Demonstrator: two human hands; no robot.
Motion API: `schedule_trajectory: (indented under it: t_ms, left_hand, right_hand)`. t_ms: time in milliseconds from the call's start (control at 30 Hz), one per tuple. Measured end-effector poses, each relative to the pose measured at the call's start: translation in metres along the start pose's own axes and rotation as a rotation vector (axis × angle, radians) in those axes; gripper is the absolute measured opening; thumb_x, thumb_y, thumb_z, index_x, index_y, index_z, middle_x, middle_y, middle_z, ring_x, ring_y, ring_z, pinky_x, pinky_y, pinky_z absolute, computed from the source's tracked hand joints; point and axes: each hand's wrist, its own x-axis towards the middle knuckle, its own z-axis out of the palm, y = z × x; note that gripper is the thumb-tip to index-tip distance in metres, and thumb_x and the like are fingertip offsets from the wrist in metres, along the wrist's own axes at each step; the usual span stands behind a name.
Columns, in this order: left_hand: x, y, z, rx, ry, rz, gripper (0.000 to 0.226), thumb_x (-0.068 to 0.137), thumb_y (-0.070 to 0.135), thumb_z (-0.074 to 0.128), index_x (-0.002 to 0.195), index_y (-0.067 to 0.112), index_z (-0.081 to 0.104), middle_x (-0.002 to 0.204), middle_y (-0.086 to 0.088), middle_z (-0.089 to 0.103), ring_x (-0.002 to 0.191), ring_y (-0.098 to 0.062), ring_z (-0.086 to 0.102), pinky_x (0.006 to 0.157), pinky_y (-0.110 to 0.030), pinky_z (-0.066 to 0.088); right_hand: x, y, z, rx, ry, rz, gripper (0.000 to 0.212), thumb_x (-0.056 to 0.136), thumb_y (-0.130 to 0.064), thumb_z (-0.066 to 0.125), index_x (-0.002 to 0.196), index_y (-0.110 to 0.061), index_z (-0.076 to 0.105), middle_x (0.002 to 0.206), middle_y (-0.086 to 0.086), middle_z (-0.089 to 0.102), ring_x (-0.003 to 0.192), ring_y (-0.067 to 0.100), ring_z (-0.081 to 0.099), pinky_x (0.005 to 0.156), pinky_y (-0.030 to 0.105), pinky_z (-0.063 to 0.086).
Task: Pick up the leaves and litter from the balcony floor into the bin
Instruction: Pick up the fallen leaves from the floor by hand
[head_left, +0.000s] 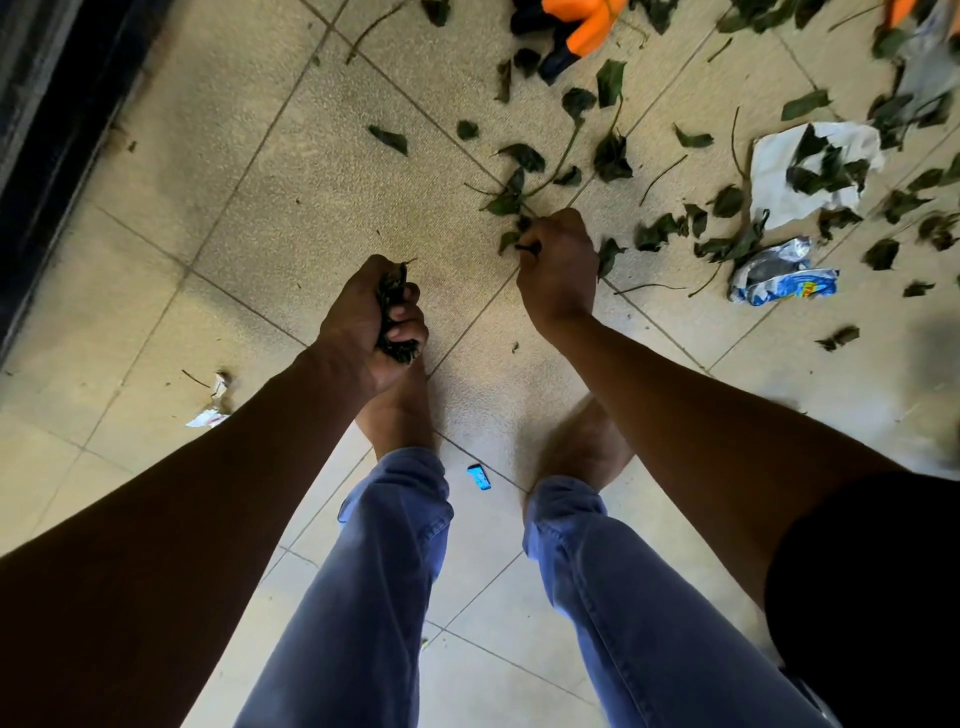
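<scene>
A wad of dark green wilted leaves (393, 317) is gripped in the fisted left hand (371, 325). More leaves (514, 200) are pinched off the beige tiled floor (291, 171) by the right hand (558, 265). Light, limp, crushable; best gathered by stems. No bin is seen.

Blue jeans (395, 587) are worn on both legs, and the cloth is seen to be creased at the bottom ends, near the ankles. No shoes or socks are worn, so both feet (582, 447) are left bare. The arms (691, 415) are bare down to the hands. A dark short sleeve (872, 582) is seen at the top of the right arm.
</scene>
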Motion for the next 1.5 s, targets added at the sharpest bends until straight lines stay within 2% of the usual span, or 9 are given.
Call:
schedule_trajectory:
  t_ms: [167, 267, 367, 500, 767, 933, 1200, 1367, 1500]
  left_hand:
    - [0.003, 0.003, 0.001, -0.005, 0.005, -0.007, 0.023, 0.096, 0.017, 0.043, 0.073, 0.020, 0.046, 0.057, 0.005, 0.043, 0.035, -0.003, 0.030, 0.031, -0.013, 0.022]
    - [0.005, 0.004, 0.002, -0.007, 0.008, -0.014, 0.023, 0.096, 0.018, 0.044, 0.073, 0.020, 0.044, 0.059, 0.005, 0.041, 0.036, -0.003, 0.029, 0.032, -0.013, 0.021]
    - [0.007, 0.005, 0.003, -0.005, 0.009, -0.014, 0.023, 0.096, 0.018, 0.044, 0.073, 0.020, 0.045, 0.059, 0.005, 0.042, 0.036, -0.003, 0.029, 0.032, -0.013, 0.021]
    - [0.010, 0.006, 0.002, 0.005, 0.001, -0.016, 0.022, 0.096, 0.018, 0.044, 0.074, 0.021, 0.045, 0.060, 0.006, 0.041, 0.037, -0.003, 0.029, 0.033, -0.012, 0.019]
    - [0.012, 0.008, -0.001, -0.006, -0.010, -0.023, 0.022, 0.096, 0.018, 0.044, 0.073, 0.021, 0.045, 0.059, 0.005, 0.041, 0.037, -0.003, 0.029, 0.034, -0.013, 0.019]
    - [0.014, 0.011, -0.001, -0.003, -0.004, -0.030, 0.023, 0.096, 0.018, 0.045, 0.073, 0.021, 0.045, 0.060, 0.006, 0.041, 0.037, -0.003, 0.029, 0.034, -0.013, 0.020]
    - [0.015, 0.011, 0.001, -0.020, 0.011, -0.028, 0.023, 0.095, 0.018, 0.045, 0.073, 0.022, 0.046, 0.062, 0.006, 0.040, 0.037, -0.003, 0.029, 0.035, -0.012, 0.018]
    - [0.012, 0.006, 0.001, -0.037, 0.003, -0.035, 0.023, 0.096, 0.019, 0.045, 0.072, 0.022, 0.045, 0.060, 0.006, 0.041, 0.037, -0.003, 0.030, 0.034, -0.013, 0.020]
    - [0.004, 0.003, 0.005, -0.074, -0.003, -0.032, 0.024, 0.095, 0.019, 0.045, 0.071, 0.021, 0.046, 0.059, 0.006, 0.042, 0.037, -0.003, 0.030, 0.034, -0.013, 0.021]
  right_hand:
    - [0.001, 0.006, -0.002, 0.000, 0.009, -0.075, 0.015, 0.080, 0.001, 0.067, 0.088, -0.012, 0.064, 0.090, 0.007, 0.066, 0.082, 0.025, 0.062, 0.068, 0.044, 0.053]
    - [0.006, 0.005, -0.003, 0.046, 0.033, -0.111, 0.023, 0.077, 0.007, 0.062, 0.089, -0.012, 0.063, 0.085, 0.004, 0.067, 0.076, 0.023, 0.063, 0.063, 0.044, 0.053]
    - [0.008, -0.004, -0.006, 0.070, -0.021, -0.167, 0.035, 0.078, 0.008, 0.062, 0.107, -0.010, 0.061, 0.100, 0.007, 0.066, 0.088, 0.023, 0.065, 0.073, 0.040, 0.057]
    - [0.005, -0.019, -0.006, 0.072, -0.101, -0.159, 0.067, 0.072, 0.003, 0.061, 0.136, -0.008, 0.045, 0.125, 0.017, 0.047, 0.102, 0.032, 0.060, 0.081, 0.031, 0.055]
    - [0.012, -0.030, 0.001, -0.134, -0.203, -0.006, 0.129, 0.060, -0.047, 0.093, 0.158, -0.024, 0.013, 0.147, 0.020, 0.023, 0.123, 0.037, 0.050, 0.092, 0.042, 0.054]
    - [0.017, -0.035, 0.006, -0.141, -0.111, -0.110, 0.092, 0.070, -0.020, 0.090, 0.147, -0.017, 0.039, 0.140, 0.020, 0.033, 0.120, 0.033, 0.054, 0.101, 0.033, 0.051]
    - [0.027, -0.030, 0.008, -0.164, -0.095, -0.331, 0.030, 0.085, -0.002, 0.072, 0.113, -0.011, 0.065, 0.122, 0.013, 0.050, 0.094, 0.024, 0.062, 0.085, 0.033, 0.058]
    - [0.031, -0.025, 0.011, -0.126, -0.097, -0.290, 0.026, 0.082, 0.007, 0.069, 0.101, -0.010, 0.075, 0.110, 0.011, 0.062, 0.092, 0.024, 0.067, 0.080, 0.027, 0.056]
    - [0.012, -0.039, -0.010, 0.128, -0.122, -0.205, 0.016, 0.078, 0.000, 0.079, 0.091, -0.011, 0.077, 0.097, 0.005, 0.070, 0.082, 0.013, 0.070, 0.071, 0.032, 0.061]
